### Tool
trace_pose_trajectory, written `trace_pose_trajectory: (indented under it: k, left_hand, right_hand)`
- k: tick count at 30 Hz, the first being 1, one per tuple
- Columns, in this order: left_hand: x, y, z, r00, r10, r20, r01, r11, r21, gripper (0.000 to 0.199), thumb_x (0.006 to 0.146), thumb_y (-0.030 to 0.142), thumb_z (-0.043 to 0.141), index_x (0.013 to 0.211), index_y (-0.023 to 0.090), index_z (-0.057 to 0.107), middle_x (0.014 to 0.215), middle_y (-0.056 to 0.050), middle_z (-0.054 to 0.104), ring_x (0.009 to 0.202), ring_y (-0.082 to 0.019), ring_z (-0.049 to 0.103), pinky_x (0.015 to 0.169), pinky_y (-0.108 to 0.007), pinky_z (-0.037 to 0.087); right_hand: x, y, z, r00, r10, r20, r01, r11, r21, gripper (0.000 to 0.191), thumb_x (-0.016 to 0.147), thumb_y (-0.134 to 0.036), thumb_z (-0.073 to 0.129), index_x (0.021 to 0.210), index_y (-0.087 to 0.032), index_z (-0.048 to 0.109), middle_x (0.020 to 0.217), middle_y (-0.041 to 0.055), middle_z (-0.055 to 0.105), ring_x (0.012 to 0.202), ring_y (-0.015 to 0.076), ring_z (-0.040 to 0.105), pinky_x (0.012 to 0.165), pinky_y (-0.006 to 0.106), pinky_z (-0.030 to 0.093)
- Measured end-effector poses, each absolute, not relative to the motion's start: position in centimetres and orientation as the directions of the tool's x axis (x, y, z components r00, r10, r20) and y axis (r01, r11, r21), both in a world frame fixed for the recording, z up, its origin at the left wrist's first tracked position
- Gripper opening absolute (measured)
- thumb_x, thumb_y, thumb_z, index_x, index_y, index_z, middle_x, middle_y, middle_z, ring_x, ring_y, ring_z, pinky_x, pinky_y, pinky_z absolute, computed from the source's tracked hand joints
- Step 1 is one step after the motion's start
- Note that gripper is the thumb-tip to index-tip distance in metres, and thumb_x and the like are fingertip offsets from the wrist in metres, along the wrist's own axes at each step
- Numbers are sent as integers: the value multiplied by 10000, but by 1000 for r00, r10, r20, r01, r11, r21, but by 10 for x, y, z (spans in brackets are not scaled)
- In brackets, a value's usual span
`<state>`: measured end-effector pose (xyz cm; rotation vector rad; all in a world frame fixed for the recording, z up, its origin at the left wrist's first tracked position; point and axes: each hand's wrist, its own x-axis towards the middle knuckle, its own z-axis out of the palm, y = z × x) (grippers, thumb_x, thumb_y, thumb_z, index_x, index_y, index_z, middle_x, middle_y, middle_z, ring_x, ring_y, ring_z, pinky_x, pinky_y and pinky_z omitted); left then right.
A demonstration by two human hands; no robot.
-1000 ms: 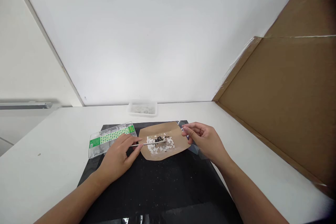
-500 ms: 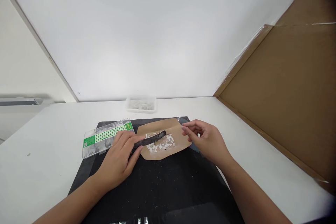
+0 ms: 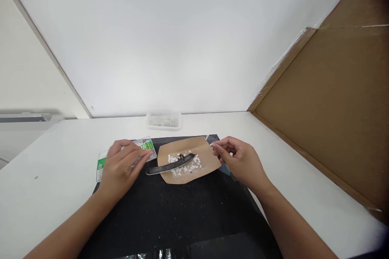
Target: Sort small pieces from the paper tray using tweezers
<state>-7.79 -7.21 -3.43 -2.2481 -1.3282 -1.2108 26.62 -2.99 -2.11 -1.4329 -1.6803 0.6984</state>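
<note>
A dark, slightly curved strip (image 3: 161,168) with a pale lower edge lies across a brown paper sheet (image 3: 209,162), its left end past the paper's edge. Small white pieces (image 3: 178,172) are scattered on the paper around and under the strip. My left hand (image 3: 121,166) hovers over the clear compartment case (image 3: 148,145), apart from the strip, thumb and fingertips pinched together; anything between them is too small to make out. At the paper's right edge, my right hand (image 3: 238,160) pinches a tiny white piece (image 3: 212,144) between thumb and index finger.
A black mat (image 3: 170,214) lies under the paper and is dotted with specks. Behind it, a translucent tray (image 3: 164,121) of pale bits stands by the white wall (image 3: 170,48). A cardboard panel (image 3: 334,109) rises on the right.
My left hand has let go of the strip and moved left and up over the case, fingers now pinched. The strip now lies loose on the paper. My right hand has barely moved.
</note>
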Motion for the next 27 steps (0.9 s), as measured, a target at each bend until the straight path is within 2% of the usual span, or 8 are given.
trace_pose_trajectory:
  k: [2,4,8,11,15,18,24,27]
  left_hand:
    - [-94,-66,-32,178,600,780,857,-484,176,116,960,263,694,1042,271,776,877,-28,774,944,-246,629,852,-412,517]
    - [-111,-60,-29,234,620,749,861,-489,136,127,973,288,679,1043,284,784,897,-16,798,1040,-266,651,911,-436,505]
    - [-141,-51,-24,399,697,596,850,-526,45,186,1012,344,619,1081,309,788,947,-10,815,1242,-295,632,1103,-528,377]
    - [-157,-48,-21,494,758,427,821,-568,59,289,1042,395,545,1227,301,746,1135,-39,791,1335,-299,569,1071,-477,436]
    - [-166,-52,-20,501,821,275,833,-543,105,760,838,644,729,1485,285,557,1420,-109,631,1359,-357,525,1099,-502,462]
    - [-164,-58,-19,446,886,131,867,-463,184,1015,739,718,766,1584,285,406,1518,-132,529,1359,-381,525,1096,-509,480]
    - [-158,-67,-16,315,949,-19,920,-300,252,1050,797,532,724,1660,300,173,1681,-118,283,1347,-374,562,1099,-477,496]
    - [-163,-66,-14,287,956,-57,925,-261,277,1031,773,512,731,1647,286,232,1668,-124,304,1331,-366,581,1082,-447,514]
  right_hand:
    - [266,-30,-21,-39,974,225,550,209,-808,326,924,-565,656,880,-252,735,805,32,758,627,182,644,592,311,471]
    - [265,-31,-20,-55,972,229,572,218,-790,329,943,-560,629,866,-256,728,790,22,747,611,174,625,580,305,445]
    - [261,-33,-19,-151,955,254,603,293,-742,384,992,-561,542,841,-258,723,727,14,703,612,177,614,607,309,444]
    - [260,-34,-20,-213,934,286,602,356,-714,377,1023,-537,488,910,-270,730,769,17,706,655,187,636,657,316,473]
    - [258,-34,-22,-183,934,308,605,353,-713,336,1031,-510,482,1105,-276,711,861,33,725,734,200,683,703,324,510]
    - [258,-34,-22,-178,937,301,611,345,-712,349,1026,-499,498,1175,-252,693,903,49,733,777,211,705,709,333,529]
    - [259,-32,-24,-178,933,314,625,354,-696,299,1019,-468,541,1172,-259,691,889,32,744,796,203,720,732,333,543]
    - [259,-32,-25,-197,935,296,619,352,-702,304,999,-470,587,1203,-264,677,873,25,755,816,210,733,727,330,551]
